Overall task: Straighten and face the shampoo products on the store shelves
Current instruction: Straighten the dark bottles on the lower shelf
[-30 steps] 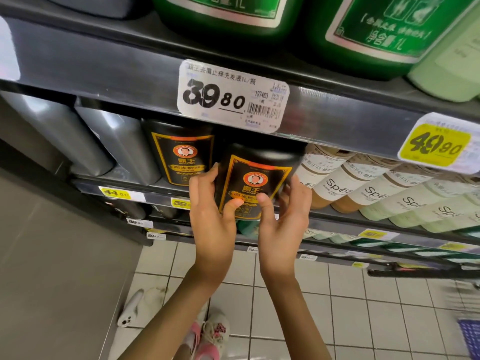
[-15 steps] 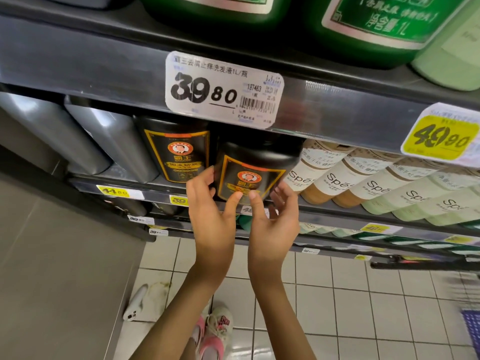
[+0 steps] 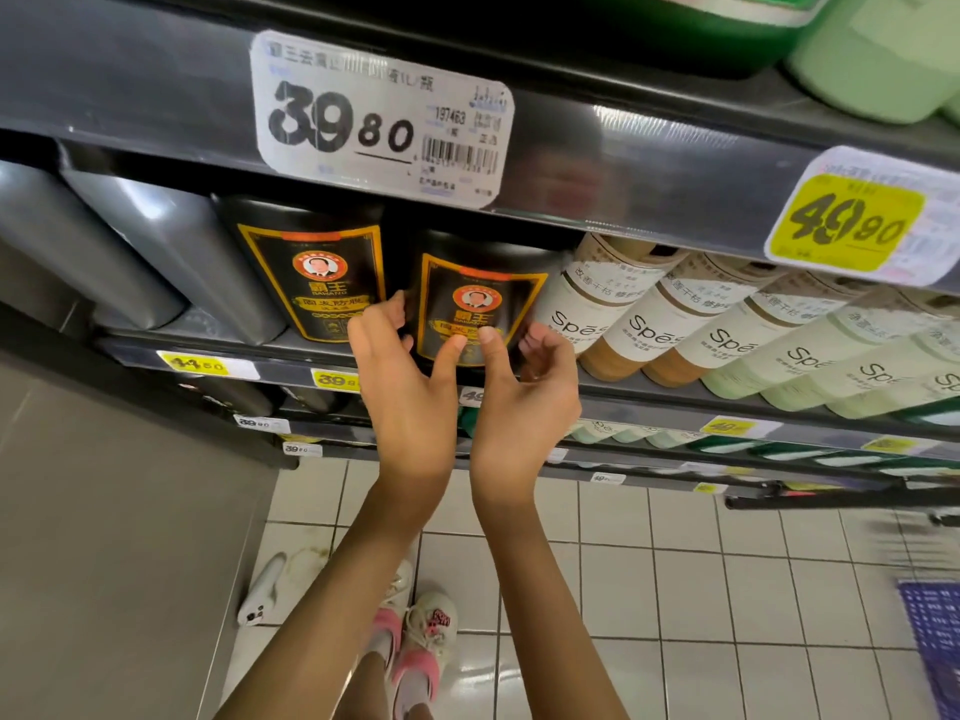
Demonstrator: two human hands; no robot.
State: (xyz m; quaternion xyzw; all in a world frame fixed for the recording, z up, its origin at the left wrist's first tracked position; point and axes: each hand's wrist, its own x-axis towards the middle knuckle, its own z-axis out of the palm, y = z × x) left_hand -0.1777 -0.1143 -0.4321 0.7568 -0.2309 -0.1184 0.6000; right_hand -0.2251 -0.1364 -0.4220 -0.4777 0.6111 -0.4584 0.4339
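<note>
In the middle of the frame a black bottle (image 3: 478, 304) with a gold-bordered label stood on the second shelf (image 3: 675, 402), its label turned outward and its base hidden behind the hands. The left hand (image 3: 410, 387) gripped it with its fingers curled round the left edge and its thumb laid on the front of the label. The right hand (image 3: 524, 402) held the other side, thumb on the label and fingers curled at the right edge. The left fingers sat in a narrow dark gap between this bottle and a matching black bottle (image 3: 311, 278) just to its left. On the right there was hardly any room, since the first of a row of white-labelled bottles (image 3: 649, 324) stood just beside it and the row ran on toward the right edge of the frame. Grey bottles (image 3: 171, 252) filled the shelf at the left. The front rail of the upper shelf (image 3: 623, 163) hung close over the bottle tops and carried a white price tag (image 3: 379, 122) at upper centre and a yellow price tag (image 3: 852, 220) at the right. Pale green bottles (image 3: 872, 59) sat at the upper right. Below, the tiled floor (image 3: 675, 589) lay open, with pink and white shoes (image 3: 421, 641) at lower centre.
</note>
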